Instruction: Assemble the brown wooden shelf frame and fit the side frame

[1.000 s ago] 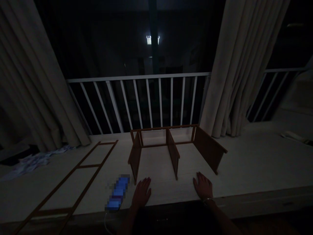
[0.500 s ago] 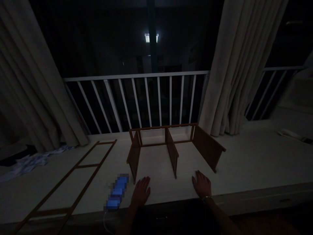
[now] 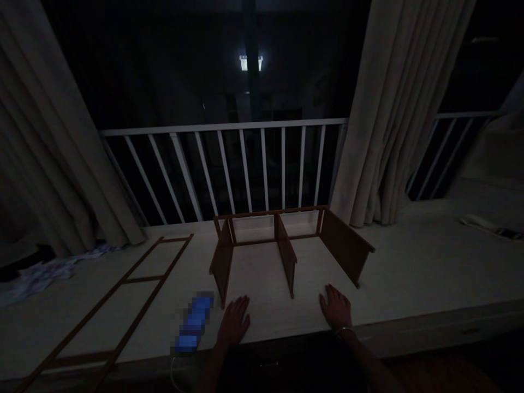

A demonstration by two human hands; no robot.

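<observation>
My left hand (image 3: 234, 322) lies flat near the front edge of the pale ledge, fingers apart, holding nothing. On the other side, my right hand (image 3: 335, 307), with a band at the wrist, also rests flat and empty. Beyond both hands stands a brown shelf unit (image 3: 291, 256), its back frame toward the railing and three panels pointing at me. My left hand is just in front of its left panel; my right hand is between the middle and right panels, apart from them. Left of the unit lies a brown ladder-like frame (image 3: 143, 279).
A blurred-out blue screen (image 3: 193, 325) with a white cable lies left of my left hand. White railing (image 3: 262, 164) and curtains (image 3: 380, 120) border the ledge (image 3: 426, 262) at the back. Crumpled cloth (image 3: 49, 273) lies far left, a strap (image 3: 487, 225) far right. The room is dim.
The whole view has shifted very slightly, so things appear a little further left. Both hands stay resting on the ledge, and the shelf unit and frame keep their places.
</observation>
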